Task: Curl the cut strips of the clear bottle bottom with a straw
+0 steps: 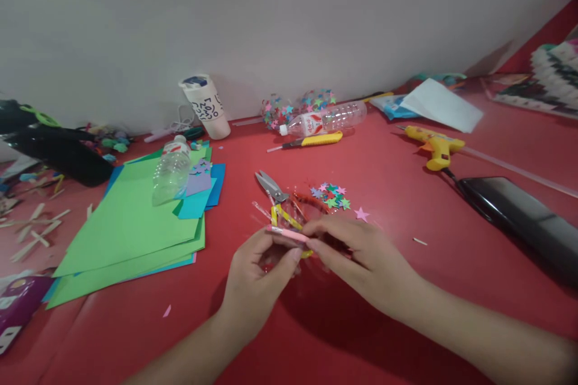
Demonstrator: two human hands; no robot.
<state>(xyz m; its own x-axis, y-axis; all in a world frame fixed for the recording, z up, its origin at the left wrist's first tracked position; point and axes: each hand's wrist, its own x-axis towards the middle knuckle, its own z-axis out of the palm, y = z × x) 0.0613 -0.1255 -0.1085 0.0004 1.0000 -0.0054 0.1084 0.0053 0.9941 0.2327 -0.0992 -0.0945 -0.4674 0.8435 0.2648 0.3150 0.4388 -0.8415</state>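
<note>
A short pink pencil (289, 233) with a silver band near its left end lies across the fingers of both hands. My left hand (259, 274) is closed, with thumb and fingers at the pencil's left part. Bent inward from the other side, my right hand (365, 252) pinches the right end. Glints of clear plastic show under the fingers; their shape is mostly hidden. Just beyond are scissors (273, 187) with yellow handles, partly covered by the hands. Small colored stars (332, 195) lie in a pile past my right hand, with a pink star (362, 214) apart from them.
Green paper sheets (130, 216) and a clear bottle (171, 171) lie left. At the back are a white tumbler (208, 106), another bottle (334, 119) and a yellow cutter (316, 141). To the right are a yellow glue gun (433, 145) and a black phone-like object (524, 216).
</note>
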